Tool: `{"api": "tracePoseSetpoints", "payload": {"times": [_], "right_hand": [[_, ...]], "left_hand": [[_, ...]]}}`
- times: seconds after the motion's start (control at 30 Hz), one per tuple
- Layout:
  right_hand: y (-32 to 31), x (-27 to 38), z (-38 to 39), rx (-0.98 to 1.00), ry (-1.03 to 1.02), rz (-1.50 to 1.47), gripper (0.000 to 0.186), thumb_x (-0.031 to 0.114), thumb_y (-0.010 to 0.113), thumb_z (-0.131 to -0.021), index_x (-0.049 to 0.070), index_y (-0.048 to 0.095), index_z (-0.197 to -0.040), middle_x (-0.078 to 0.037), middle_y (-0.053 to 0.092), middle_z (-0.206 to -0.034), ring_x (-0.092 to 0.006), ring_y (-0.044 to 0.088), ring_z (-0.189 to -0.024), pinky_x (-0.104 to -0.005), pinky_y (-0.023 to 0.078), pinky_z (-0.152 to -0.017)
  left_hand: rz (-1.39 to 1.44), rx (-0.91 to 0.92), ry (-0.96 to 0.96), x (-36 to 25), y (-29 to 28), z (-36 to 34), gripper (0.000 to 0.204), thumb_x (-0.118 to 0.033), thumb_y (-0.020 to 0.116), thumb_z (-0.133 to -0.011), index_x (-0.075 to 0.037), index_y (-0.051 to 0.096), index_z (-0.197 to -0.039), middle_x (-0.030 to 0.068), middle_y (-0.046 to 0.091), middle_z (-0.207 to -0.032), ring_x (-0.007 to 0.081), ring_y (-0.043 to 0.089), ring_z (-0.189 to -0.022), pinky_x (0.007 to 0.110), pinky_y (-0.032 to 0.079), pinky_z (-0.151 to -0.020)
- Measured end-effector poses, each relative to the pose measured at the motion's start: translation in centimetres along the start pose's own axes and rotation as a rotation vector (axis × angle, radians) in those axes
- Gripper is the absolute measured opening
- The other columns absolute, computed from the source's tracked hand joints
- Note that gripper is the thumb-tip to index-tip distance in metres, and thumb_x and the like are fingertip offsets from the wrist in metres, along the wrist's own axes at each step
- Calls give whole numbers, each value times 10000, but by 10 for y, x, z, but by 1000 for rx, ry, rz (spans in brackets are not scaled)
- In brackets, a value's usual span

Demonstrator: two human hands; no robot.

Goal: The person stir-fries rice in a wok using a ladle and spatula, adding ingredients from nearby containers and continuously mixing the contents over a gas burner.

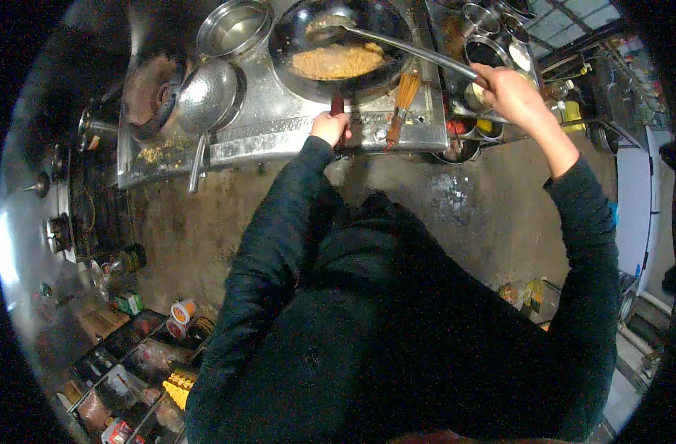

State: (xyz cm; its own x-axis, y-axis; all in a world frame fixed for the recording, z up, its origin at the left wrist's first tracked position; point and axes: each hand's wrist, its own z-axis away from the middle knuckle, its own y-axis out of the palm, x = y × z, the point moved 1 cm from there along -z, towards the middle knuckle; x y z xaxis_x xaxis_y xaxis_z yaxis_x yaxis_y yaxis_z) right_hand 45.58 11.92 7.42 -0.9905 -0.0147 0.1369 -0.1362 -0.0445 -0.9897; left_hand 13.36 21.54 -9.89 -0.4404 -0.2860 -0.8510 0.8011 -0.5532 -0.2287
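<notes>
Starting left: the strainer's [205,90] handle pokes past the bench's [258,100] front edge, so I reckon a sleeve [275,214] could snag it and drag it off. Crumbs [160,153] beside it. Next, a bowl [208,31] just beside the wok [288,37], looks like liquid inside, so a bump could slop it. Left hand [329,129] is clamped round the wok's handle; tip that too hard and the food [338,62] spread in the wok could slide over the rim. If there's heat under it (can't see a flame), scorching's a risk too. The brush [403,100] lies right next to the wok, bristles toward it, so they might singe. Right hand [512,95] is wrapped round the ladle's [419,55] handle, its head down in the wok; a rushed sweep could fling food out. Labels: box [129,303] and tub [181,314], lower left, maybe have print, too small to read.
</notes>
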Motion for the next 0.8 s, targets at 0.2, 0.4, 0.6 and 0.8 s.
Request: {"api": "tracePoseSetpoints", "payload": {"times": [0.2,0.4,0.6,0.8], "right_hand": [[49,14,56,331,265,-184,518,25,507,-800,113,473,-1310,-234,603,-1082,-371,594,-1013,-425,485,-837],[47,14,85,210,179,-218,465,22,532,-785,121,516,-1238,-234,623,-931,-424,593,-853,-432,497,-726],[15,22,87,167,259,-639,582,-25,594,-768,123,456,-1315,-113,592,-831,-183,567,-649,-323,480,-598],[36,37,62,154,209,-978,562,-7,499,-829,117,413,-1370,-22,536,-754,-87,485,-542,-247,421,-474]], "left_hand": [[119,49,-131,62,23,59,228,-39,525,-794,27,477,-1007,78,510,-630,177,558,-460,327,451,-437],[135,-20,118,37,14,60,193,-101,532,-808,41,496,-934,57,511,-566,165,547,-455,317,434,-424],[209,75,-342,0,-4,97,101,-99,512,-764,-32,544,-832,62,553,-604,160,529,-473,299,418,-461],[-86,9,103,-4,3,-6,257,-236,494,-821,-45,578,-671,83,575,-535,206,550,-461,367,431,-473]]}}
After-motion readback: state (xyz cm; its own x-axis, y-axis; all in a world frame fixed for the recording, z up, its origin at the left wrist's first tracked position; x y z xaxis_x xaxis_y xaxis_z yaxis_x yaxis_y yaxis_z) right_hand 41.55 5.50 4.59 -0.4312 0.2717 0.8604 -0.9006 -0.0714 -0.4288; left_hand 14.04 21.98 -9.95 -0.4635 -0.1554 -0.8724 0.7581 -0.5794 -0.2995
